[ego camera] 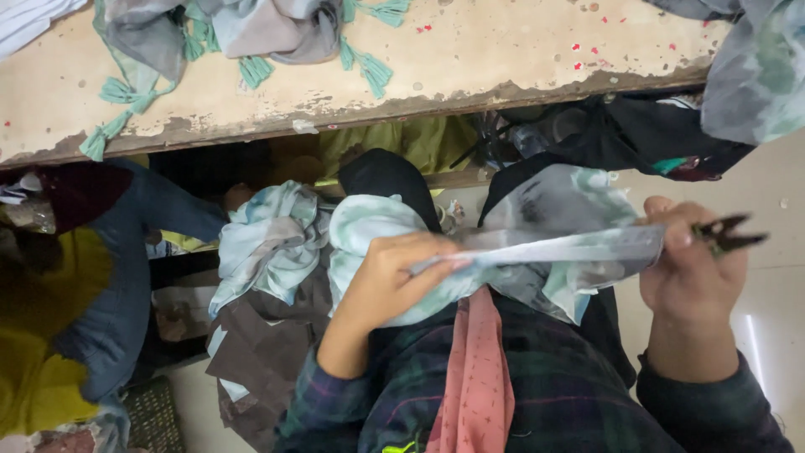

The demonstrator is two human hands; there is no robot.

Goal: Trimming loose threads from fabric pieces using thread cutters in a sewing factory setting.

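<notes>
The worn, paint-chipped cream surface [470, 59] runs across the top and serves as landmark; pale grey cloths with teal tassels [251, 38] lie on it. Below its front edge, over your lap, you hold a pale blue-and-grey tie-dyed fabric [553, 247] stretched into a taut folded band. Your left hand [390, 281] has its fingers closed on the band's nearer end, while your right hand [692, 264], farther along below the surface's right end, pinches the other end and also grips small dark metal snips [728, 235], blades pointing outward. To do this well, keep the fold edge taut and level between both hands, and keep the snip points turned away from cloth until you choose the spot. More bunched tie-dyed cloth [268, 243] rests below the surface, left of your left hand.
</notes>
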